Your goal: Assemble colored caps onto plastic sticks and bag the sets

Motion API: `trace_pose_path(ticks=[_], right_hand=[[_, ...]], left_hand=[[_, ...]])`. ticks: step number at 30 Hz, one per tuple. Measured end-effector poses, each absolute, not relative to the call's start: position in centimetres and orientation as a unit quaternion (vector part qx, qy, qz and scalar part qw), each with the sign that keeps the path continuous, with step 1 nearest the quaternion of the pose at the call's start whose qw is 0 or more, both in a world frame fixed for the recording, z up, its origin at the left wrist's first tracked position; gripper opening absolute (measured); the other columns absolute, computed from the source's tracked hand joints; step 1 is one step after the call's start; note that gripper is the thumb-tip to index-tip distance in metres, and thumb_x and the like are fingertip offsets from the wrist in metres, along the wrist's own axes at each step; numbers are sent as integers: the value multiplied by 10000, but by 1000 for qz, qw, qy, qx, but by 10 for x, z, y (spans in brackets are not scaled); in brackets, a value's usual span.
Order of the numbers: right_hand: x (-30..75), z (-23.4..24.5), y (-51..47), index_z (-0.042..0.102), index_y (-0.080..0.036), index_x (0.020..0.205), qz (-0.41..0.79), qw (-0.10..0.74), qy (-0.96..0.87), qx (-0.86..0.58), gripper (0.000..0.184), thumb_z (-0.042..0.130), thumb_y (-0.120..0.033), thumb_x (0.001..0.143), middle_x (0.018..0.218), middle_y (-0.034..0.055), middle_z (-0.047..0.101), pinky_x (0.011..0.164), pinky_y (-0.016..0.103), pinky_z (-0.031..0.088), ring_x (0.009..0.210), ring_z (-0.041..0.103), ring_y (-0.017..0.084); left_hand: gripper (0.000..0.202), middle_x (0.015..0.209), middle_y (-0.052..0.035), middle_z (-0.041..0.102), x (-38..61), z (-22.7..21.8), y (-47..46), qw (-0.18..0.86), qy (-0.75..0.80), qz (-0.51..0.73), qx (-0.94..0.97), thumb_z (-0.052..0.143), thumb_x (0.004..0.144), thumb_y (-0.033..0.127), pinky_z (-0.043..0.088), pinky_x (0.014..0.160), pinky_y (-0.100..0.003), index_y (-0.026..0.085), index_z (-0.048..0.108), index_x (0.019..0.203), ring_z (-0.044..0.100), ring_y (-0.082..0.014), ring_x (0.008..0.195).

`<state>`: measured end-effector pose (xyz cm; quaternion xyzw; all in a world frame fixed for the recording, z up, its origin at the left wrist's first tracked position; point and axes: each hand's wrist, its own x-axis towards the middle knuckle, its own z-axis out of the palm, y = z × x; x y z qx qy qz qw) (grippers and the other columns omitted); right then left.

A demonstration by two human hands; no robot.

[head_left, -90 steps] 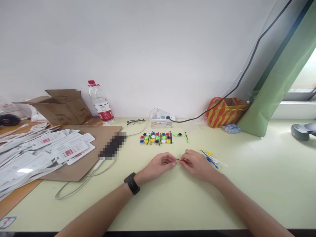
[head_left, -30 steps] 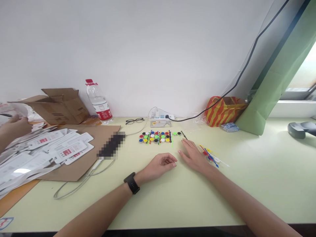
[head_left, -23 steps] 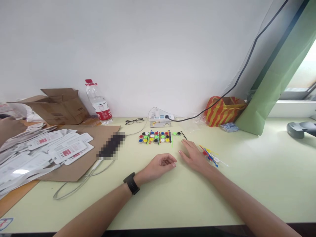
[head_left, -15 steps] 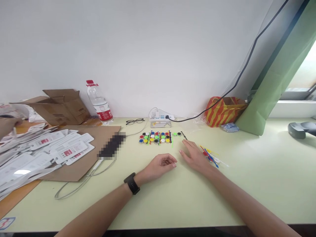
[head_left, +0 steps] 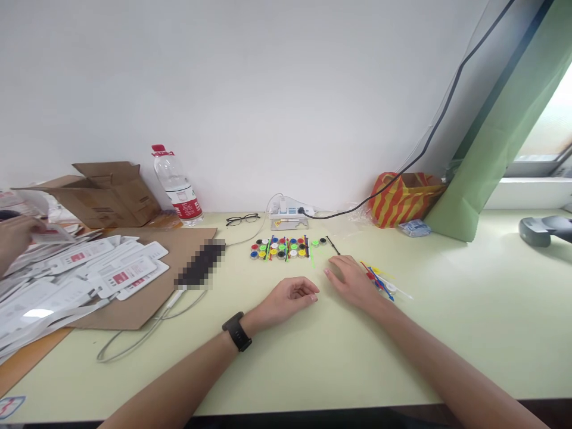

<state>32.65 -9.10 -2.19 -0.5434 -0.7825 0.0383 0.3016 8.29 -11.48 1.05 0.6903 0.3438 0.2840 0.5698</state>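
Observation:
My left hand (head_left: 292, 301) rests on its side on the table with fingers loosely curled, thumb apart, and nothing visible in it. My right hand (head_left: 351, 279) lies palm down, fingers apart, close to a thin black strip (head_left: 333, 245). Beyond both hands are rows of small coloured discs (head_left: 281, 254), with thin coloured strips between the groups. A green disc (head_left: 315, 243) and a black disc (head_left: 323, 241) sit at their right end. Just right of my right hand is a loose pile with a blue strip (head_left: 383, 286) and a white disc (head_left: 391, 288), partly hidden by that hand.
At left, another person's hand (head_left: 18, 235) holds a white card above piled white tags (head_left: 75, 259) on cardboard (head_left: 147, 313). Farther back are an open box (head_left: 114, 202), a bottle (head_left: 183, 196), eyeglasses (head_left: 242, 220), a power strip (head_left: 286, 208) and a striped bag (head_left: 397, 202).
My hands hardly move; the view shifts slightly. The other person's hand at the left reaches further into view, now with a white card.

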Motion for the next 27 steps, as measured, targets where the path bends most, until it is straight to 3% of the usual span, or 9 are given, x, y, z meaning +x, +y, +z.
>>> trace_pose_path(ticks=[5, 12, 27], right_hand=[[327, -18, -93, 684, -206, 1041, 40, 307, -771, -556, 241, 519, -375, 990, 1095, 100, 741, 967, 427, 489, 1076, 650, 281], [329, -21, -89, 630, -181, 1235, 28, 333, -760, -557, 347, 522, -390, 981, 1252, 130, 694, 1020, 437, 472, 1172, 611, 293], [330, -25, -86, 614, -214, 1235, 33, 305, -766, -565, 327, 523, -400, 981, 1246, 119, 683, 999, 440, 467, 1165, 605, 300]], left_hand=[[286, 956, -58, 692, 82, 10, -115, 569, 345, 283, 691, 736, 890, 424, 502, 855, -313, 179, 726, 1036, 625, -175, 909], [281, 948, -54, 688, 83, 12, -115, 569, 346, 282, 690, 738, 887, 427, 500, 845, -304, 180, 725, 1020, 626, -172, 905], [300, 940, -60, 689, 83, 12, -115, 564, 341, 283, 696, 740, 880, 442, 505, 836, -311, 175, 730, 1018, 624, -177, 892]])
